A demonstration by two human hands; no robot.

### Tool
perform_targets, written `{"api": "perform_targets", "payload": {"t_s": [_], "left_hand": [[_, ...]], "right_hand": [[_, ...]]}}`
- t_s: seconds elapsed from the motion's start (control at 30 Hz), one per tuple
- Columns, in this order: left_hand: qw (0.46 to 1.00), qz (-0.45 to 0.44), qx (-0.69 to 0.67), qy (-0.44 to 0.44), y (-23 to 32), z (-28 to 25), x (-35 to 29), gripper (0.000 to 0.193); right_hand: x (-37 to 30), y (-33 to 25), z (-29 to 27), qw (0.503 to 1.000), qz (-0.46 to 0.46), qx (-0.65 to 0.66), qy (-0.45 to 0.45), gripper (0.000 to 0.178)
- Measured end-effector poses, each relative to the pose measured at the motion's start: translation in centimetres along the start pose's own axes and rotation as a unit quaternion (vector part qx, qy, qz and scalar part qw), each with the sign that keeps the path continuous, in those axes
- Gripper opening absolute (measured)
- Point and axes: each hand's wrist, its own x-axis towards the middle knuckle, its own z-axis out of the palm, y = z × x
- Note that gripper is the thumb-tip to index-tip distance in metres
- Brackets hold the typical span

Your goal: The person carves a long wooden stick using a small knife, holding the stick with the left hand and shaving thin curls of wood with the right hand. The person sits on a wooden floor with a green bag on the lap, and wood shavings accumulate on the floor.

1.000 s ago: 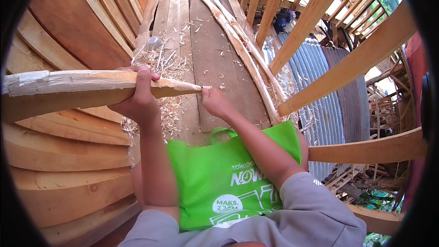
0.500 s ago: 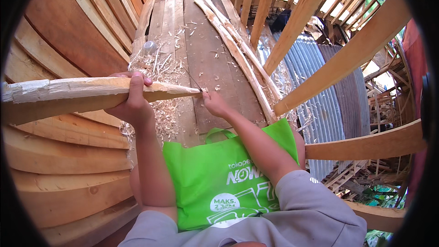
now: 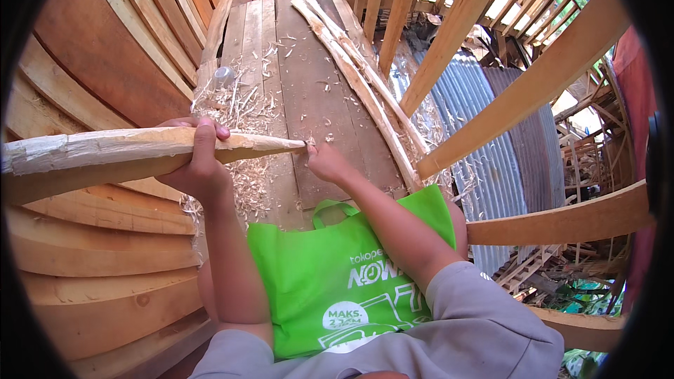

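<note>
A long pale piece of wood [image 3: 105,151], rough-hewn on its upper face, comes in from the left edge and tapers to a thin point. My left hand [image 3: 200,154] is wrapped round it, with the thumb over the top. At the tapered tip my right hand [image 3: 328,163] is closed on a knife, its handle hidden in the fist. Only a small dark bit of the blade [image 3: 307,144] shows beside the wood's tip. Across my lap lies a green cloth bag [image 3: 337,260] with white print, below both forearms.
Wood shavings [image 3: 246,182] litter the plank floor [image 3: 298,98], where a small clear cup [image 3: 225,76] stands. Two stripped poles [image 3: 358,74] lie along the right side. Boards [image 3: 105,49] line the left. Beyond a slatted wooden railing [image 3: 449,38] is corrugated metal sheeting [image 3: 484,147].
The knife blade, which stuck up from my right fist as a thin dark line, now barely shows. The wood's tip and both hands have shifted slightly.
</note>
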Motion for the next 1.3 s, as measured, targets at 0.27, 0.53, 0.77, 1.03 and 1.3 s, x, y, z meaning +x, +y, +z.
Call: {"api": "perform_targets", "payload": {"t_s": [0.27,0.53,0.77,1.03,1.3], "left_hand": [[0.999,0.003,0.044,-0.002,0.0,0.0,-0.1,0.02],[1.0,-0.003,0.002,0.006,0.4,-0.1,0.3,0.023],[0.999,-0.012,-0.032,-0.028,0.5,-0.3,0.4,0.025],[0.998,-0.029,-0.006,-0.06,1.5,0.0,0.7,0.022],[0.995,-0.056,-0.007,-0.076,4.4,-0.2,0.9,0.022]], "right_hand": [[-0.9,-2.4,-1.7,0.997,-0.007,0.046,-0.061,0.051],[-0.1,-1.5,-0.5,0.996,0.044,0.061,-0.047,0.051],[0.2,2.1,-0.9,0.997,0.052,-0.004,-0.061,0.056],[0.2,-0.3,-1.4,0.99,0.087,0.051,0.097,0.043],[0.1,3.0,-2.4,0.966,0.182,-0.049,0.177,0.029]]}}
